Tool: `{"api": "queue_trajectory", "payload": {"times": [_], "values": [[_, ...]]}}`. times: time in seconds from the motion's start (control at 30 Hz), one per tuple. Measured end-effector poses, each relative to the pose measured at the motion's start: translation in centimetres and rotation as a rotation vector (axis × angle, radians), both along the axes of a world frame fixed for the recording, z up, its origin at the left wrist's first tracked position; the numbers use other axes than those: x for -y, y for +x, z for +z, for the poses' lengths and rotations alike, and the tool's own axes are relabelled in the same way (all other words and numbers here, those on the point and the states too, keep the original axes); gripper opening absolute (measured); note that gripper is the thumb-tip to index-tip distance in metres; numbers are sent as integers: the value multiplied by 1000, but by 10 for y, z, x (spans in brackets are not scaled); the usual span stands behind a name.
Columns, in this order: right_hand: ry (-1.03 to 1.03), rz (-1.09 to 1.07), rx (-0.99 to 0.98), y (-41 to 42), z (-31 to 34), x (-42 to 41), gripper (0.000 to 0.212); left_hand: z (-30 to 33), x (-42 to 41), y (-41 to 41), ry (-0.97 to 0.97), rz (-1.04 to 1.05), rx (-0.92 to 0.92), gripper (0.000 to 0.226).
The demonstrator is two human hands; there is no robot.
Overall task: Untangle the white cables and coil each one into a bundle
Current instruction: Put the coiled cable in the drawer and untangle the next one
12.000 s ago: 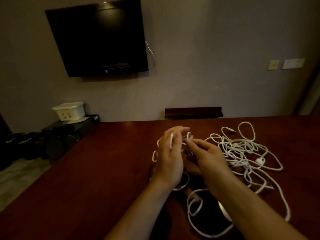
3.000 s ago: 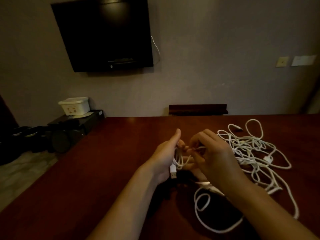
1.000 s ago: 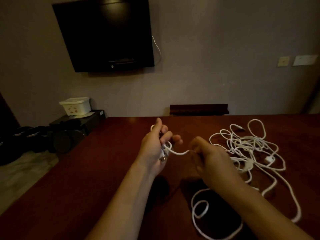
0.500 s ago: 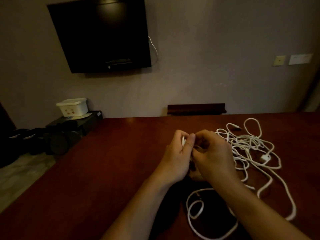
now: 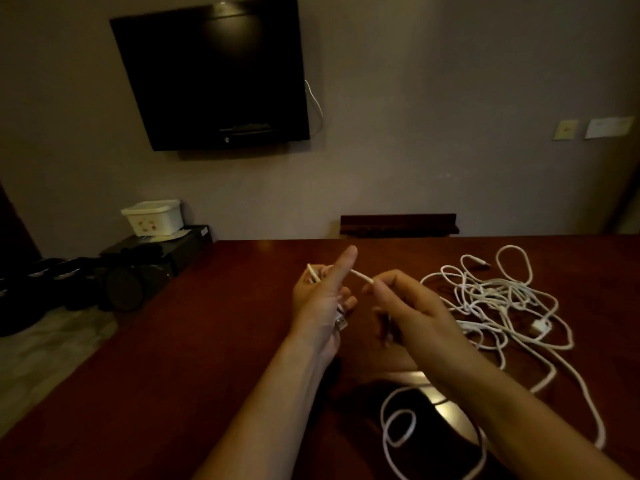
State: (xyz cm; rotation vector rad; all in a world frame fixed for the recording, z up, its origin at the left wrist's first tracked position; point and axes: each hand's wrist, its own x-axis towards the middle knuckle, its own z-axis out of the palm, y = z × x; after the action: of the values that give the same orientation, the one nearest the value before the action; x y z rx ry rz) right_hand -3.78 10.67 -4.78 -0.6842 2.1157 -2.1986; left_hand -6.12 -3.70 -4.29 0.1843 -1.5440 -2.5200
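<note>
Two hands meet above the dark red worktop (image 5: 207, 341) in the head view. The left hand (image 5: 320, 303) grips a partly wound white cable (image 5: 362, 276), thumb raised, a plug (image 5: 341, 323) poking out below its palm. The right hand (image 5: 405, 306) pinches the same cable's short free stretch between the hands. To the right, the tangled pile of white cables (image 5: 495, 299) lies on the worktop, one strand looping toward the near edge. A black screen (image 5: 214, 74) hangs on the wall behind.
</note>
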Motion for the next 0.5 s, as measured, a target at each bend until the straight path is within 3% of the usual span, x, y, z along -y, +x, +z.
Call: {"api": "queue_trajectory", "payload": {"times": [0.1,0.2,0.27,0.4,0.5], "values": [[121,35,-149,0,-3,-3,16,-1,-1,-4,54,-102,92,30],[339,-72,-317,-5,-12,-6,13,6,-4,0,241,-129,111,7],[388,-92,-359,-5,-15,-5,19,9,-5,1,297,-95,98,17],[404,-26,-240,-4,-12,-6,38,11,-4,-1,353,-123,38,18],[381,-132,-169,-9,-11,-13,38,10,0,-1,315,-120,48,15]]}}
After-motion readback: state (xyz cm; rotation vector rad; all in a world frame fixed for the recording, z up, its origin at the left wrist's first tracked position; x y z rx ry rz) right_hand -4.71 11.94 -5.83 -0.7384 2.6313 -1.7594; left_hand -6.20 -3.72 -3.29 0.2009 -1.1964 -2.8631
